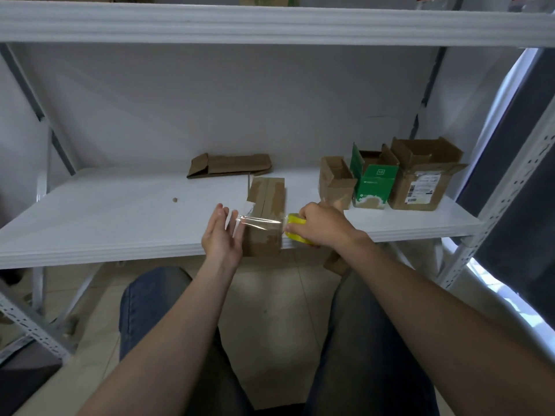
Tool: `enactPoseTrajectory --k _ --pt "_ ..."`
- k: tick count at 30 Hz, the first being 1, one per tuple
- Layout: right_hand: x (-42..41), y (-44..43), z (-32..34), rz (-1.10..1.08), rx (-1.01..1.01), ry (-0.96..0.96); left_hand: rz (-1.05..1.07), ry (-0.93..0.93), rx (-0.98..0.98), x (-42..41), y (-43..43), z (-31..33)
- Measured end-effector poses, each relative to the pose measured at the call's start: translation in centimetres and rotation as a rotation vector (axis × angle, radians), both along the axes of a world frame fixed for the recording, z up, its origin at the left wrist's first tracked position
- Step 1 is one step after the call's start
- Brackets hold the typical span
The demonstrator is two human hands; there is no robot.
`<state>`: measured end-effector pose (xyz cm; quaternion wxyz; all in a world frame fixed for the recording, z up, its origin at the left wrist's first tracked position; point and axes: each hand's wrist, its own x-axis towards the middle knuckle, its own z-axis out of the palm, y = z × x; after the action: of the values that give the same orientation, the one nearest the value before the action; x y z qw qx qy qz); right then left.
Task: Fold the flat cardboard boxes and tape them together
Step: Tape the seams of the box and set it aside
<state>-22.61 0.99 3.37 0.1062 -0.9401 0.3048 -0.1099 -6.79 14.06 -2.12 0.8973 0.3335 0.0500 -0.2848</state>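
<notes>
**Tape stretched across the box at the shelf's front edge**

Here we are at the white shelf [120, 211], and the action sits right at its front edge. A folded brown box [265, 205] stands there, flaps closed on top, with old tape marks down its seam.

The right hand [321, 225] curls tight around a yellow roll of tape [292, 226], just beside the box's right side. From that roll a clear strip of tape [259, 221] runs leftward across the near face of the box. It ends at the left hand [220, 238], which is up beside the box's left side, palm turned toward it. Its fingers [232, 220] are straight and close together, with the strip's end at the fingertips. Whether they pinch it I cannot tell; the hand is blurred.

Further back lies a piece of flat cardboard [229, 165], unfolded, near the rear wall. Off to the right three open boxes stand in a row, touching: a small brown box [336, 183], a green box [374, 181] and a bigger labelled box [423, 181]. Down below, the person's legs in dark jeans [144, 304] fill the foreground over a tiled floor [270, 295].
</notes>
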Motion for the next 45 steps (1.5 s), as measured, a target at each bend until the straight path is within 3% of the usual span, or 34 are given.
enactPoseTrajectory --k 12,28,45 --pt "2.9 -1.2 -1.4 -0.064 -0.176 0.149 0.031 0.085 0.005 0.2 -1.6 -2.5" --pt "7.4 -1.5 -3.9 -0.130 -0.272 0.159 0.107 0.165 0.087 1.5 -3.1 -2.9" --pt "9.3 -2.0 -4.0 -0.187 -0.173 0.156 0.102 0.069 0.234 2.3 -3.5 -2.6"
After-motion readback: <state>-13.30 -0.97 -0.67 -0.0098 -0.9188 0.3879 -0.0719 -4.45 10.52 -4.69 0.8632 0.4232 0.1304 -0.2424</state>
